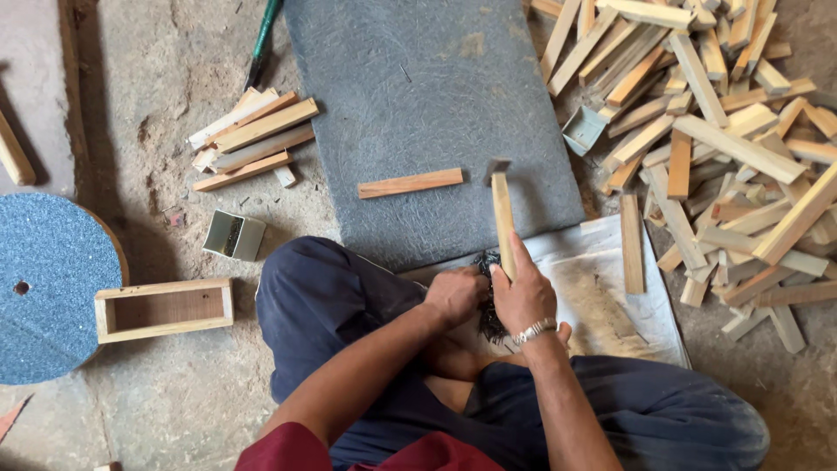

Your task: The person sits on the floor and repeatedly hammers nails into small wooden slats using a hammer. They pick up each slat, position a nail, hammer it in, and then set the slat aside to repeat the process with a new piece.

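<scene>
A wooden-handled hammer point(503, 209) points away, upright over a dark pile of nails point(488, 296).

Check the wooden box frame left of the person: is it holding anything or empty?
Empty. The wooden box frame lies on the ground with its open side facing up, and only its bare inner bottom shows; nothing sits inside.

The hammer point(502, 218) has a pale, smooth wooden handle between the fingers point(520, 262) of the right hand point(523, 296) and a dull grey metal head at the far end. Just under the fingers of the left hand point(455, 295) lies a heap of dark metal nails point(486, 266) on a white, wrinkled cloth point(610, 296). Beyond the fingertips, a strip point(410, 183) of raw, matt wood rests on a grey slab point(427, 113) with a rough, fibrous surface.
</scene>
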